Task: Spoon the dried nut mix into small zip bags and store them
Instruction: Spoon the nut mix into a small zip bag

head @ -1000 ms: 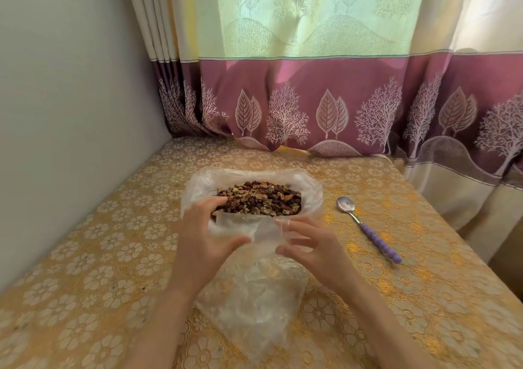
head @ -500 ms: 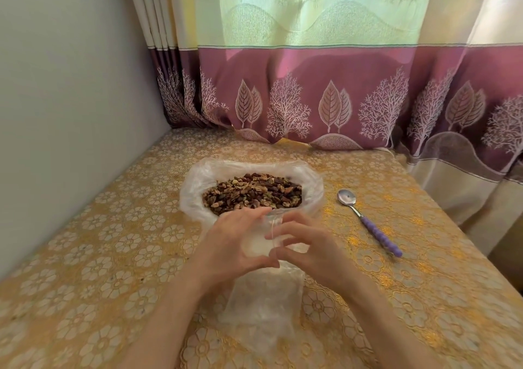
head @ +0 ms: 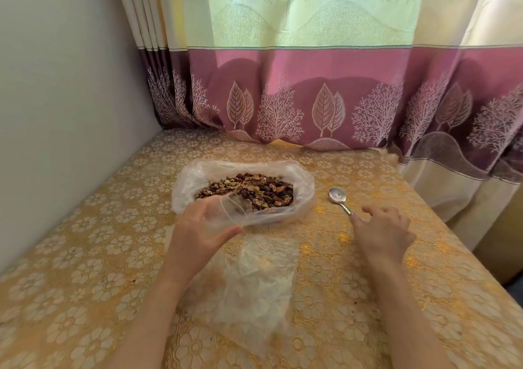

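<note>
A clear plastic bag [head: 302,179] lies open on the table with the dried nut mix [head: 252,189] heaped inside. My left hand [head: 198,233] holds a small clear zip bag [head: 226,213] by its mouth, just in front of the nut mix. My right hand [head: 382,233] hovers over the handle of the spoon [head: 338,197], fingers loosely curled, covering the purple handle; only the metal bowl and neck show. I cannot tell whether the fingers touch the handle. A pile of empty clear bags [head: 257,283] lies between my forearms.
The table carries a gold floral cloth [head: 85,255]. A grey wall [head: 56,114] runs along the left, and a pink and green curtain [head: 311,85] hangs along the back and right. The table's right edge [head: 486,281] drops off beside my right arm.
My right hand has let go of the small zip bag and moved right, over the spoon's handle. My left hand keeps the zip bag, now held alone near the nut mix.
</note>
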The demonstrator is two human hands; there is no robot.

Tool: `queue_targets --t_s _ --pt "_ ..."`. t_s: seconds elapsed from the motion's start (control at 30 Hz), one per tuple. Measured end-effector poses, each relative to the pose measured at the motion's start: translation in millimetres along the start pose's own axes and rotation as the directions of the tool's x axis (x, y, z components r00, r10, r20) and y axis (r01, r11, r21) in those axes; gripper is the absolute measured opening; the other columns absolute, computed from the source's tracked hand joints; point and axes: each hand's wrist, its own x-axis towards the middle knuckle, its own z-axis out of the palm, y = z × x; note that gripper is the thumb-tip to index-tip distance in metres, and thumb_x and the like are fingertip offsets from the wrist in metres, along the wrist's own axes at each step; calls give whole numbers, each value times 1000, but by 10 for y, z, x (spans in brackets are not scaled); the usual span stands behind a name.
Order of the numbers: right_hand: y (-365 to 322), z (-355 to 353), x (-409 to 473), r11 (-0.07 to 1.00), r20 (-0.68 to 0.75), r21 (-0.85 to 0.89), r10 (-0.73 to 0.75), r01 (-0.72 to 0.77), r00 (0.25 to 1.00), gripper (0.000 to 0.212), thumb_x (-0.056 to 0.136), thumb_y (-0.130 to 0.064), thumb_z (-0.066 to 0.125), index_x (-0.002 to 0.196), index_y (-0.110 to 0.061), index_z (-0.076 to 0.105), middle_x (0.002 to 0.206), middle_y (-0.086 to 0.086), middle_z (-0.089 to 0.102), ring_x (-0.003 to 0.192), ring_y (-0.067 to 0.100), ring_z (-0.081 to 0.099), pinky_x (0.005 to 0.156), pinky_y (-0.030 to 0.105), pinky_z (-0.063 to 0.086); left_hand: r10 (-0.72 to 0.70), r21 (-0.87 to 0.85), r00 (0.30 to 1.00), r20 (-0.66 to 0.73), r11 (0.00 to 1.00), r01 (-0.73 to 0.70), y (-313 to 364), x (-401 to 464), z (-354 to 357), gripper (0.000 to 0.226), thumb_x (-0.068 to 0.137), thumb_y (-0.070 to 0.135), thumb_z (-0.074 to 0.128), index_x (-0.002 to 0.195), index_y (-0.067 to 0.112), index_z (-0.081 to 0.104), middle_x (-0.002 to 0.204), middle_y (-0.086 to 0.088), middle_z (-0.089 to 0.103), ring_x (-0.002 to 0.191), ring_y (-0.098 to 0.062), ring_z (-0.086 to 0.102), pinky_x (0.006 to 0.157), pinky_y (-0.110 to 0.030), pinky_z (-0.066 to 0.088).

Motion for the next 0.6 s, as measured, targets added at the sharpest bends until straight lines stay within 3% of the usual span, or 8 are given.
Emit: queue_targets --t_s 0.13,0.3,0.37,0.43,0.47,0.53,0.6 --pt "84 22 36 988 93 -55 149 -145 984 36 89 -41 57 114 -16 62 130 12 49 123 32 34 99 45 27 -8 -4 1000 14 1000 8 33 -14 18 68 62 65 61 120 32 47 105 25 47 102 -8 51 91 -30 42" --pt "85 48 28 988 53 17 149 -150 987 25 91 -31 56 107 -13 63 119 13 55 116 32 42 95 44 32 -17 -40 1000 3 999 18 75 -36 12 67 62 61 62 120 30 48 109 20 51 103 -10 52 91 -29 42" --pt "63 57 -6 988 -18 127 88 -85 996 21 92 -28 57 102 -11 64 107 12 62 102 30 51 80 37 42 -29 -53 1000 1 998 29 74 -41 3 71 62 58 64 123 23 51 114 10 56 106 -13 54 93 -36 45" --pt "-2 43 -47 956 -120 293 25 12 992 15 91 -23 61 98 -10 65 89 7 65 78 20 54 56 24 37 -48 -70 999 -12 996 47 65 -38 -7 71 63 56 66 124 20 52 117 6 58 106 -15 55 94 -39 46" --pt "-47 32 -68 925 -153 374 -5 63 988 13 89 -20 63 97 -9 66 84 6 65 70 17 54 52 21 35 -61 -81 998 -20 995 59 59 -34 -15 72 63 55 66 124 20 53 117 5 59 105 -16 56 93 -40 46" --pt "-142 26 -98 846 -161 518 -50 128 986 14 86 -17 67 98 -8 66 85 7 66 70 17 58 56 24 44 -102 -109 994 -34 989 98 47 -26 -33 74 62 57 65 125 19 53 112 2 62 100 -19 58 90 -42 49" --pt "-238 29 -115 762 -101 640 -48 102 994 18 85 -18 69 99 -7 66 88 10 66 71 19 60 62 30 50 -149 -148 988 -48 979 140 25 -20 -60 72 64 57 66 124 21 52 108 3 63 96 -18 60 86 -38 51"
